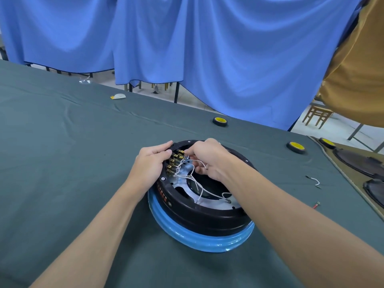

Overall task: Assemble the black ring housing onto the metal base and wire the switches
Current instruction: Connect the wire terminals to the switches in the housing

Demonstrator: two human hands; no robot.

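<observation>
Just below the middle of the frame, the black ring [207, 219] lies flat on the green-covered table [62, 142], open side up and its round axis upright. Inside it shows the silver metal base [180, 185], and a blue-wrapped rim [197, 240] sticks out beneath it along the near edge.

A row of switches [174, 163] with brass tabs is set in the ring's inner wall at its upper left. The row runs from upper right down to lower left. White wires [196, 181] trail from them across the base toward the lower right.

Both hands meet at that upper-left part of the ring. The left hand [150, 163] grips the ring's outer edge beside the switches, fingers curled over it. The right hand [207, 159] reaches over the ring's far side, fingers bent, and pinches one of the white wires by the topmost switch.

A loose wire piece [315, 180] lies well to the right, and a tape roll [220, 121] sits farther back.
</observation>
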